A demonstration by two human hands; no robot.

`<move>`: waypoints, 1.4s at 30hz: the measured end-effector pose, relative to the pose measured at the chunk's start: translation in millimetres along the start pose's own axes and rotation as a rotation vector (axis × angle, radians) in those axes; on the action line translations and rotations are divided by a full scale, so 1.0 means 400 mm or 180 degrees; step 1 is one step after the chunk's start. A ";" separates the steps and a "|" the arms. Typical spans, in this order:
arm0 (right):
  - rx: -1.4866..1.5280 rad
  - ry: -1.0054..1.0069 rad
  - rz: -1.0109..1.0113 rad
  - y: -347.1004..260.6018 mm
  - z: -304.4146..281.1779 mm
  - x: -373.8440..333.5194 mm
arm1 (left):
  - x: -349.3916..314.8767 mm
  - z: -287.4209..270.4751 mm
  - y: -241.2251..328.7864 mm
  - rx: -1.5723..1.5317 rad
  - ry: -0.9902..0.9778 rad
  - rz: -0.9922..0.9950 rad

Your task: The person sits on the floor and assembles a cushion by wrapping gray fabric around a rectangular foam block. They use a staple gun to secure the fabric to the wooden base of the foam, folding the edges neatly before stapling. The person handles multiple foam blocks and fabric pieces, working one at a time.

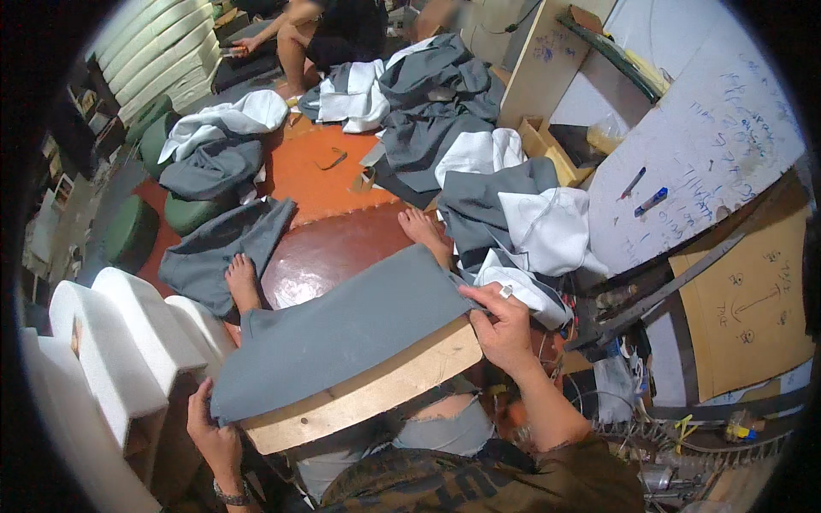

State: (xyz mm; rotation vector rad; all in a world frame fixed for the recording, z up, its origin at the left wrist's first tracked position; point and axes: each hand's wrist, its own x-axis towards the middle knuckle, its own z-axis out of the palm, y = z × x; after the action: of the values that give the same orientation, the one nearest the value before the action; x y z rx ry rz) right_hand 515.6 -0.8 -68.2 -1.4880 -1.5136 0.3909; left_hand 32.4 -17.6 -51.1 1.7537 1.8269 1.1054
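A sheet of grey fabric (342,329) lies spread over a pale wooden board (376,395) that rests across my lap. My left hand (211,438) grips the fabric's lower left corner at the board's edge. At the fabric's right end, my right hand (502,323), with a ring on one finger, pinches the upper corner. My two bare feet (242,282) stick out beyond the fabric onto the red-brown floor (329,248).
Piles of grey and white cloth (513,214) lie ahead and to the right. White foam blocks (128,342) stand at my left, green cushions (137,231) beyond them. Another person (325,34) sits at the far end. A white board with pens (684,171) leans at right.
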 end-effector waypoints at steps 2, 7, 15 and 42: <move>0.0231 0.0077 0.0570 -0.006 0.011 -0.020 | 0.015 0.001 -0.015 -0.0606 -0.0320 -0.0713; -0.0290 0.0140 0.0185 -0.012 0.031 -0.010 | 0.084 -0.001 -0.008 -0.0245 -0.0393 -0.0495; -0.0484 0.0299 -0.0436 0.005 0.004 0.063 | 0.187 -0.012 0.014 0.1013 0.0428 0.1002; 0.0917 -0.0399 0.1354 0.019 -0.023 0.012 | 0.002 -0.027 -0.050 -0.1114 -0.0110 -0.0596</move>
State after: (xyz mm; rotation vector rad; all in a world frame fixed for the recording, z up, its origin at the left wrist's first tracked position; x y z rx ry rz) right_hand 528.1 1.6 -67.7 -1.5669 -1.1650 0.9288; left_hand 11.2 -17.9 -59.2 1.3654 1.6209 1.2226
